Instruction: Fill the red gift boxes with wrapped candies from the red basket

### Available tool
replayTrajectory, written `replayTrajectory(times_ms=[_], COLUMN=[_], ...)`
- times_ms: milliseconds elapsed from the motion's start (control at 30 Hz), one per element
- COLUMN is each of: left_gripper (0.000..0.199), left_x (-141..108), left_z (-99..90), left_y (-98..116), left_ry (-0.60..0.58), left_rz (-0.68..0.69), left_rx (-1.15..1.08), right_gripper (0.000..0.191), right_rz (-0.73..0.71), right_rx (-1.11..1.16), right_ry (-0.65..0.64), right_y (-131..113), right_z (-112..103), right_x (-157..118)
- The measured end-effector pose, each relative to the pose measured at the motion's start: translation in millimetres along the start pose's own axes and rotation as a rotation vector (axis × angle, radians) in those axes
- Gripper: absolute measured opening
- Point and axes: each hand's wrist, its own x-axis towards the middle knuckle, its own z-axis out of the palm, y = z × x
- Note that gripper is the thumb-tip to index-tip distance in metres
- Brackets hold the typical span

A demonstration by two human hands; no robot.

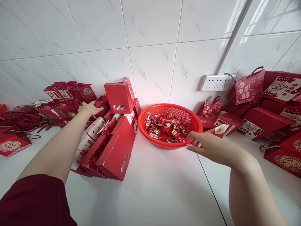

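My left hand reaches into the dark red gift boxes at the back left, its fingers spread; whether it touches one is unclear. At the basket's right edge is my right hand, fingers bent together, and what they hold, if anything, is hidden. The red plastic basket contains many small wrapped sweets. Between my left arm and the basket stand several red and white boxes, packed close, some with oval windows. One red box is upright on top at the back.
More red gift boxes are piled on the right, some with handles. A power strip with a dark cable is on the tiled wall behind. Red boxes and dark red flowers lie at the far left.
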Motion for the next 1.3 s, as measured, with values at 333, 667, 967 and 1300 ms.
replayTrajectory(times_ms=[333,667,967,1300], left_gripper=[0.076,0.096,0.08,0.063], left_x=[-8.6,-14.3,-125.3,-294.2], left_z=[16.9,-9.5,-12.6,142.5], left_y=[-5.4,73.3,263.8,272.2], left_ry=[0.07,0.159,0.026,-0.613], left_rz=[-0.227,-0.203,0.28,0.731], left_rx=[0.117,0.126,0.294,0.039], right_gripper=[0.02,0.022,0.032,0.024], right_rz=[0.017,-0.002,0.118,0.417], right_rx=[-0.032,0.033,0.089,0.086], right_ry=[-0.012,0.075,0.272,0.471], right_y=[-4.8,7.8,44.8,117.8], right_z=[-2.0,-18.9,-45.3,-43.2], right_x=[-1.2,-20.3,-52.5,-25.9])
